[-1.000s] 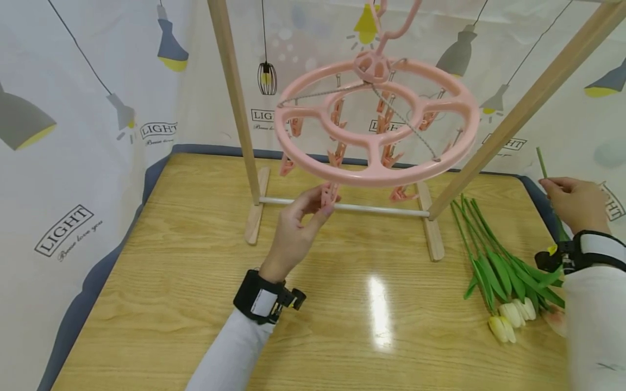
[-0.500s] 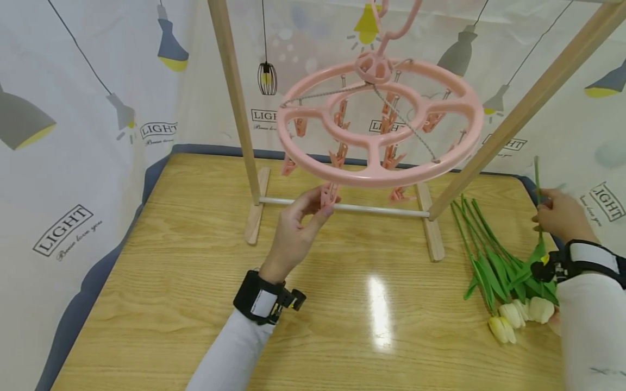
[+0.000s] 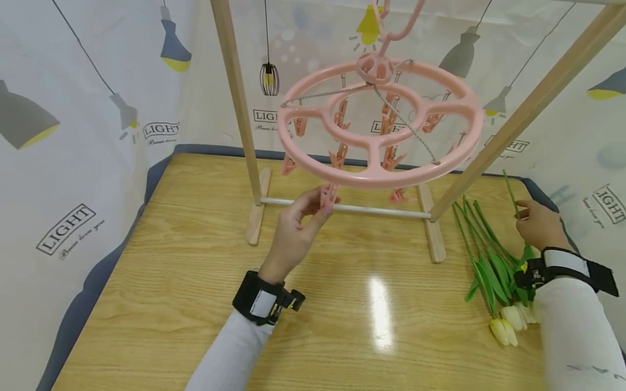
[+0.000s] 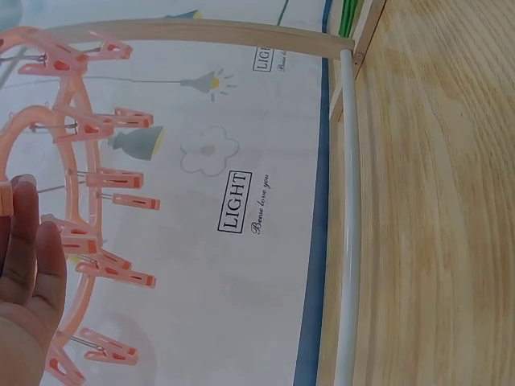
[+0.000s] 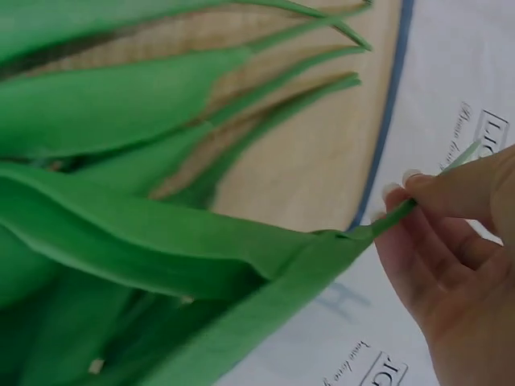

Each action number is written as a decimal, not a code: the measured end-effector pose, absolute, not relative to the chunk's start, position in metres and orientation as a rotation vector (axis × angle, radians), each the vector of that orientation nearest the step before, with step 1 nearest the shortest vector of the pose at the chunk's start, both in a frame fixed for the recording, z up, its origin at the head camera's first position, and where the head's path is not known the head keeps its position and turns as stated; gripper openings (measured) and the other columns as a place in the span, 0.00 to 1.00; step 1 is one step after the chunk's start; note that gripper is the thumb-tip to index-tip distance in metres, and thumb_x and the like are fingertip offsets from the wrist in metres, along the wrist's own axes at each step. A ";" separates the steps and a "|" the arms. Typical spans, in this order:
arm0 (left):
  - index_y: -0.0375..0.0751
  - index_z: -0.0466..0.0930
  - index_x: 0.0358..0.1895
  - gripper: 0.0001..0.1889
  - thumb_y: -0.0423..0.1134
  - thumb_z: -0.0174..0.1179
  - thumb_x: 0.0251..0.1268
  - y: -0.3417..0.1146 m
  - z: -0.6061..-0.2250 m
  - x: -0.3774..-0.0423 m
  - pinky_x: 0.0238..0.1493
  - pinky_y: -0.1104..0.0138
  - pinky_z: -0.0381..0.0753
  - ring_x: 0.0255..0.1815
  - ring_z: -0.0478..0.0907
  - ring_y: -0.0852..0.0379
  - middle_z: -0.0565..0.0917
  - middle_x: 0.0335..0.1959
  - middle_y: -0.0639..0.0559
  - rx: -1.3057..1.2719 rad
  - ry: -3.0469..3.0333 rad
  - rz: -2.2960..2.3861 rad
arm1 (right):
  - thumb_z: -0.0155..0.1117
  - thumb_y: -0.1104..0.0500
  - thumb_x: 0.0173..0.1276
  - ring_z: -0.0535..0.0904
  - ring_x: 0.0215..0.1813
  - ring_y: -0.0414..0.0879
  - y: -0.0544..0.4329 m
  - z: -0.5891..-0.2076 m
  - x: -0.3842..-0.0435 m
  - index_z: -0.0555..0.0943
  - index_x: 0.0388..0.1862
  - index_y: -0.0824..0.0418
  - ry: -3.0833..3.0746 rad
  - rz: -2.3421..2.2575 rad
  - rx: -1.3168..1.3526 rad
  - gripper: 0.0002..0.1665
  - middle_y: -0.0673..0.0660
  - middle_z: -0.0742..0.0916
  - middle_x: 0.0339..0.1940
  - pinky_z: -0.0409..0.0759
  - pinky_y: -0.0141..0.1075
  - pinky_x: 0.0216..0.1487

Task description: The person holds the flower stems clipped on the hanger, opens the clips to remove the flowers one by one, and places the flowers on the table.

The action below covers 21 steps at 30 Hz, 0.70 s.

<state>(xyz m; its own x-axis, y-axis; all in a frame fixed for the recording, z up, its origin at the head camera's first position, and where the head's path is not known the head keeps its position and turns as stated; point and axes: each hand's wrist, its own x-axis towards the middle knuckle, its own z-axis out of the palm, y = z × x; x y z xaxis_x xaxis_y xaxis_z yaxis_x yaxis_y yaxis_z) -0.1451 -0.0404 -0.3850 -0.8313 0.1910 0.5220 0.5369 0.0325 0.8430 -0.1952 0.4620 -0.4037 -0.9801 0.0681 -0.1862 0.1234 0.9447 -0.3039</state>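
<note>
My left hand [image 3: 299, 228] pinches a pink clothespin [image 3: 329, 195] that hangs from the near rim of a round pink drying hanger [image 3: 376, 175]. In the left wrist view that hand [image 4: 30, 277] sits at the left edge, with several other clothespins [image 4: 113, 178] dangling around it. At the far right my right hand [image 3: 540, 225] pinches the green stem [image 3: 511, 190] of an artificial tulip between thumb and fingers. The right wrist view shows the stem [image 5: 394, 215] in the fingertips and broad green leaves below. The flower head of this tulip is hidden by the forearm.
Several artificial tulips with white heads [image 3: 504, 331] lie on the wooden table [image 3: 195, 304] at the right. A wooden stand [image 3: 239, 103] with a white crossbar [image 3: 364, 210] frames the hanger. Printed cloth [image 3: 98, 163] surrounds the table's back and sides.
My right hand has moved leftward and slightly down with the tulip, over the lying ones. The left hand stays at the clothespin; the hanger has shifted slightly right.
</note>
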 end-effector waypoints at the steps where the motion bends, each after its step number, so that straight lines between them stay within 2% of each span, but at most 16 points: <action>1: 0.30 0.73 0.62 0.19 0.35 0.56 0.73 -0.041 -0.385 -0.145 0.47 0.63 0.85 0.44 0.82 0.41 0.85 0.50 0.35 -0.747 -2.046 -1.872 | 0.44 0.69 0.63 0.79 0.40 0.72 0.460 -0.408 -0.195 0.55 0.71 0.81 2.926 -0.473 0.161 0.37 0.85 0.74 0.55 0.68 0.38 0.25; 5: 0.30 0.73 0.63 0.19 0.35 0.56 0.74 -0.042 -0.385 -0.145 0.47 0.63 0.85 0.44 0.83 0.43 0.85 0.50 0.35 -0.745 -2.043 -1.871 | 0.43 0.69 0.63 0.77 0.44 0.73 0.454 -0.422 -0.196 0.57 0.72 0.77 2.926 -0.483 0.182 0.36 0.83 0.74 0.57 0.70 0.43 0.25; 12: 0.29 0.73 0.62 0.19 0.37 0.56 0.74 -0.042 -0.385 -0.143 0.47 0.67 0.84 0.44 0.83 0.42 0.85 0.49 0.35 -0.744 -2.032 -1.880 | 0.45 0.73 0.59 0.75 0.47 0.75 0.446 -0.441 -0.198 0.58 0.70 0.82 2.906 -0.462 0.145 0.37 0.86 0.73 0.56 0.74 0.50 0.30; 15: 0.30 0.74 0.62 0.19 0.38 0.55 0.74 -0.042 -0.385 -0.143 0.48 0.68 0.84 0.44 0.83 0.49 0.85 0.50 0.36 -0.745 -2.027 -1.879 | 0.48 0.74 0.56 0.74 0.50 0.78 0.443 -0.447 -0.198 0.61 0.67 0.83 2.930 -0.408 0.119 0.36 0.85 0.76 0.53 0.76 0.53 0.35; 18: 0.30 0.74 0.61 0.19 0.39 0.55 0.75 -0.042 -0.385 -0.144 0.47 0.69 0.83 0.44 0.82 0.58 0.85 0.49 0.36 -0.743 -2.023 -1.873 | 0.49 0.73 0.58 0.74 0.51 0.78 0.440 -0.451 -0.197 0.62 0.66 0.83 2.918 -0.399 0.122 0.34 0.85 0.76 0.53 0.77 0.55 0.37; 21: 0.30 0.74 0.61 0.21 0.42 0.55 0.75 -0.043 -0.385 -0.144 0.46 0.70 0.83 0.44 0.82 0.58 0.85 0.49 0.36 -0.745 -2.016 -1.875 | 0.51 0.72 0.61 0.73 0.52 0.78 0.437 -0.452 -0.196 0.61 0.67 0.84 2.906 -0.398 0.135 0.34 0.85 0.76 0.54 0.77 0.61 0.42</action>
